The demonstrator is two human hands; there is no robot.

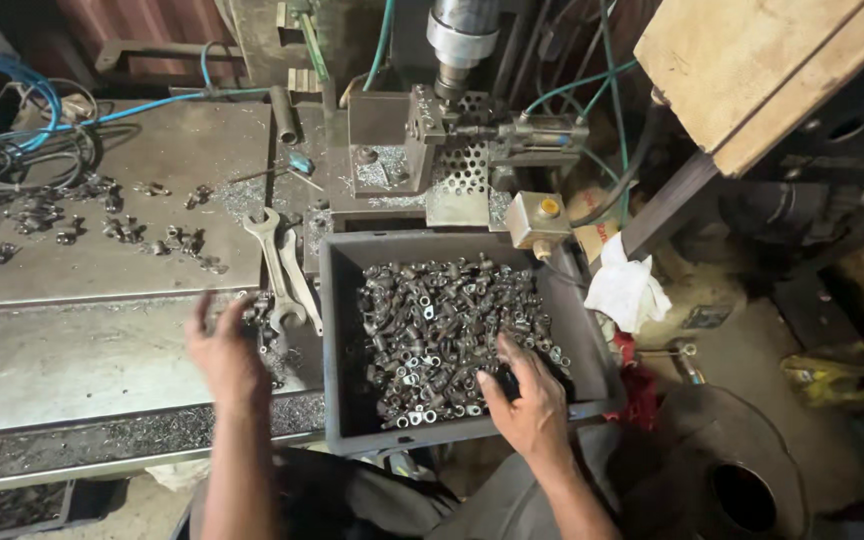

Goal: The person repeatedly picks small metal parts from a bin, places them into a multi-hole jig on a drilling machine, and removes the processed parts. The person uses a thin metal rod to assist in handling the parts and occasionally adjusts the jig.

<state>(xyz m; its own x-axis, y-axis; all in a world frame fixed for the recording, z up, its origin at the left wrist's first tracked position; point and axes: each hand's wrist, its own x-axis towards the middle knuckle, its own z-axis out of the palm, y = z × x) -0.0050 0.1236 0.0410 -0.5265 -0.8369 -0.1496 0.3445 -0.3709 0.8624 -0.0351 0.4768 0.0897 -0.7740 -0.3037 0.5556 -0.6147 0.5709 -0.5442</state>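
A dark grey plastic bin holds several small metal fittings heaped together. My right hand reaches into the bin's near right corner, fingers dug into the fittings; whether it grips any is hidden. My left hand hovers over the steel table just left of the bin, fingers spread, beside a few loose fittings and two open-ended wrenches. It holds nothing that I can see.
A drilling machine with a perforated guard stands behind the bin. More loose fittings lie on a steel plate at the left, near blue hoses. A white rag hangs at the right. Metal shavings cover the table's front edge.
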